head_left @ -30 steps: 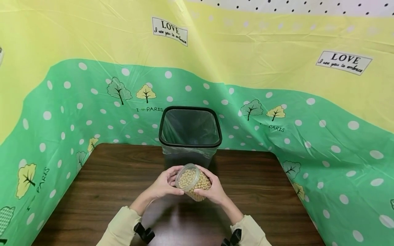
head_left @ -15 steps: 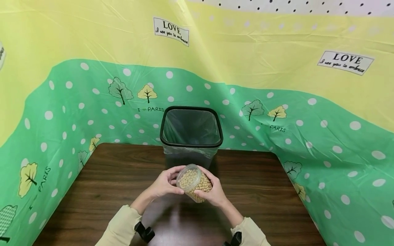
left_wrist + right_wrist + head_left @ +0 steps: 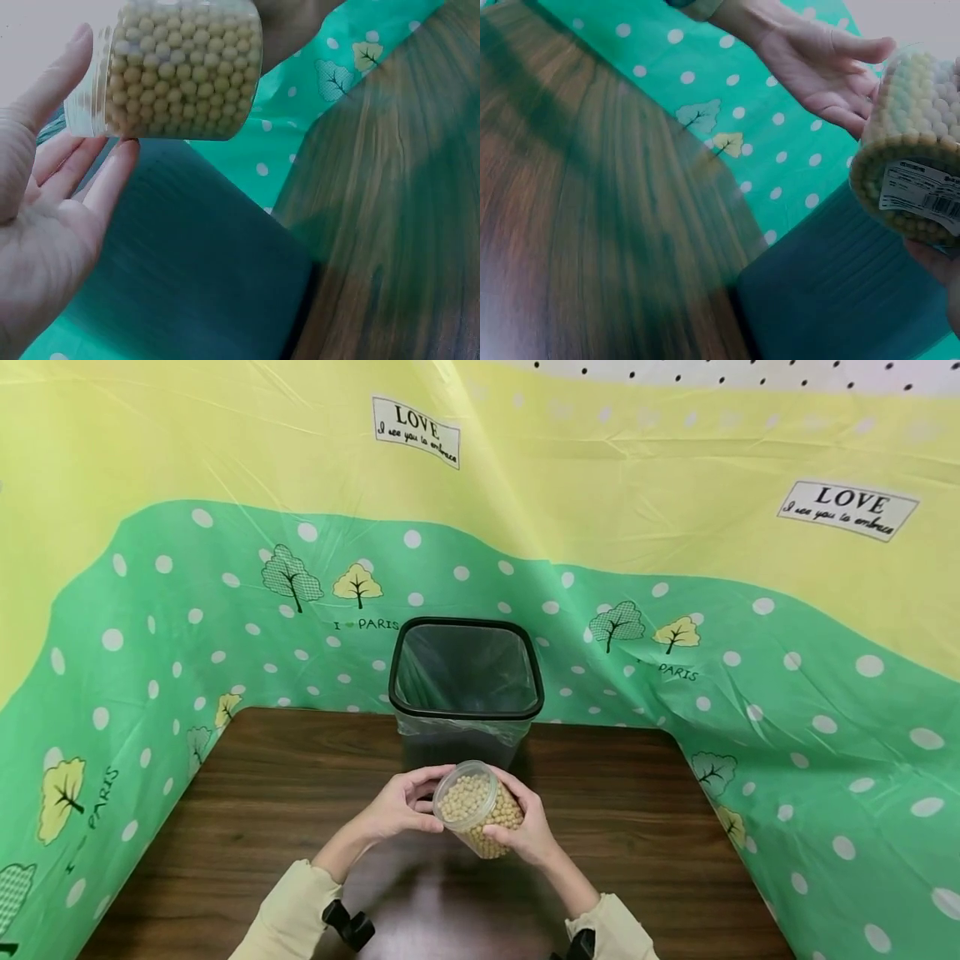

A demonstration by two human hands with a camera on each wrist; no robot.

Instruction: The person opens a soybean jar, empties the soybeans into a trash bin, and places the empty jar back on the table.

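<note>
Closest in, cream sleeves, a black device at each wrist. Up to the hands: the right hand grips a clear jar of round tan pellets, tilted above the dark wooden table, rimmed end toward the left hand, and there's a printed label on its base! The left hand is loose, fingers extended beside that rimmed end, clasping nothing; whether every fingertip touches, I can't tell. Just past the jar stands a dark bin, black-rimmed, lined with clear plastic. And at the very back, a yellow-and-green sheet with white dots and trees.
</note>
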